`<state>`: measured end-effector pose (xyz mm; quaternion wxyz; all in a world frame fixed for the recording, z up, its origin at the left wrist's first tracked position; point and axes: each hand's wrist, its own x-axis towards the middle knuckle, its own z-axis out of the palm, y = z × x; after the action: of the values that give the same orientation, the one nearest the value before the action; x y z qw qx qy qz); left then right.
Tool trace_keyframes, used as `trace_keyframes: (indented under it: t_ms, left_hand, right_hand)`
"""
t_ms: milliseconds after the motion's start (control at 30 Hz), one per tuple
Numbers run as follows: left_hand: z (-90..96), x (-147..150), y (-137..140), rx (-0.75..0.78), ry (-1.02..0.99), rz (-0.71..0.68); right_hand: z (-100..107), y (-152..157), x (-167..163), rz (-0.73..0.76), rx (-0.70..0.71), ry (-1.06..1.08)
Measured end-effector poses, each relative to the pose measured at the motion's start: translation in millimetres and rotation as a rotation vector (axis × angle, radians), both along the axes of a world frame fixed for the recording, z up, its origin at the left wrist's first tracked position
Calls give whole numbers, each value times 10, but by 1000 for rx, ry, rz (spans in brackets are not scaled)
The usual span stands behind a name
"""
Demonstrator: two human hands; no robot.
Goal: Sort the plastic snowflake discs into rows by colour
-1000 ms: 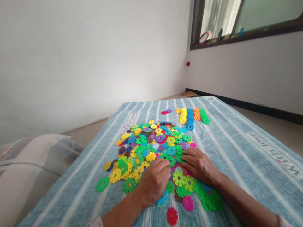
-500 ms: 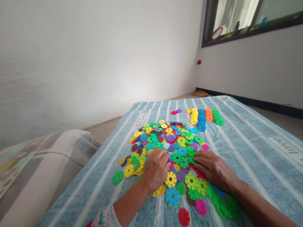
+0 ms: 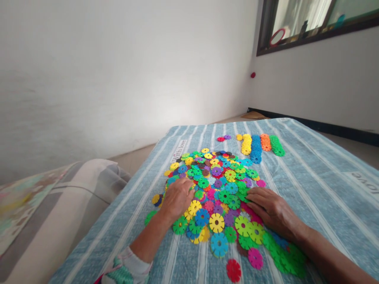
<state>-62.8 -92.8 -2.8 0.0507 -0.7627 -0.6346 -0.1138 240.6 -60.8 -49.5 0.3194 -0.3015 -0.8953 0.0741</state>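
Note:
A loose pile of notched plastic discs [image 3: 216, 223] in many colours lies on the cloth in front of me. My left hand [image 3: 179, 197] is on the pile's left side with its fingers curled down; the fingertips and anything in them are hidden. My right hand [image 3: 274, 207] rests at the right edge, fingers stretched out over green and magenta discs. Under its forearm spreads a layer of green discs [image 3: 284, 256]. One red disc [image 3: 233, 270] sits apart near the front, beside a magenta disc [image 3: 255, 258].
Beyond the pile lie overlapping rows of discs: yellow [image 3: 246, 144], blue [image 3: 256, 150], orange [image 3: 265, 142] and green [image 3: 277, 146]. A red disc [image 3: 220, 139] and a purple disc [image 3: 227, 137] lie left of them. Striped blue cloth [image 3: 319, 185] covers the surface; grey-striped bedding [image 3: 89, 193] is at left.
My left hand has moved left across the pile, and blue, yellow and pink discs now show where it was. My right hand stays nearly in place. The view has shifted slightly.

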Motion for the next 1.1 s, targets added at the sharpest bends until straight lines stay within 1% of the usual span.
trace_keyframes:
  t_ms: [100,200,300,367,500,733,800,900,1000,1100]
  left_hand:
    - [-11,-27,22,6,12,39]
    - [-17,-39,37,14,67,92]
    - [-18,-29,38,28,105,108]
    - [-14,-6,28,53,78,70]
    - [11,66,-10,116,-21,-61]
    - [48,113,-56,112,-69,-210]
    - [44,122,-60,99,-72,-227]
    - [9,180,-77,55,-46,-191]
    - [-53,319,-128,50,-27,-180]
    - [-101,506,-212,59,-40,-230]
  right_hand:
    - [2,4,0,3,2,7]
    - [10,1,-3,-2,-7,4]
    - [13,-5,-8,-8,-20,-1]
    - [10,-6,-10,-9,-21,-2]
    - [3,-1,-9,-4,-21,0]
    - [12,12,8,4,-20,-4]
    - [17,12,11,2,-19,1]
    - [23,9,10,4,-22,5]
    - [22,6,7,-2,-24,-3]
    - [9,6,6,-4,-16,-12]
